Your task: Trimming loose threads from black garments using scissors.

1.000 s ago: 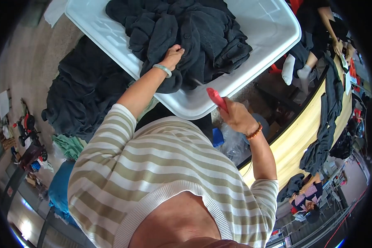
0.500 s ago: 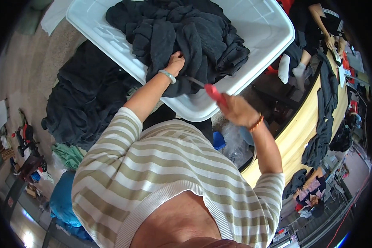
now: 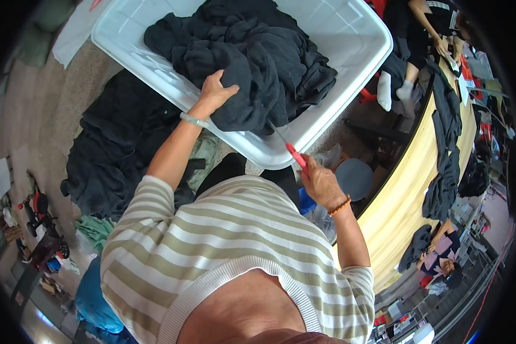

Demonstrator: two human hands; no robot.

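My left hand (image 3: 215,94), with a pale bangle at the wrist, is closed on the edge of a black garment (image 3: 241,106). The cloth hangs over the near inner side of a white plastic tub (image 3: 350,94). In my right hand (image 3: 322,182), which wears a beaded bracelet, are red-handled scissors (image 3: 297,157). Their narrow metal blade points up and left toward the garment's lower edge; I cannot tell whether it touches. A heap of more black clothing (image 3: 292,51) fills the middle of the tub.
Black clothes (image 3: 117,155) lie piled on the floor left of the tub. At right, a pale wooden table (image 3: 395,200) carries a strip of black garments (image 3: 444,137). A round grey stool top (image 3: 354,179) sits between tub and table. Two other people are beside the table.
My left hand has moved left and lifted a fold of the garment. My right hand has come slightly down with the scissors, and its motion blur is gone.
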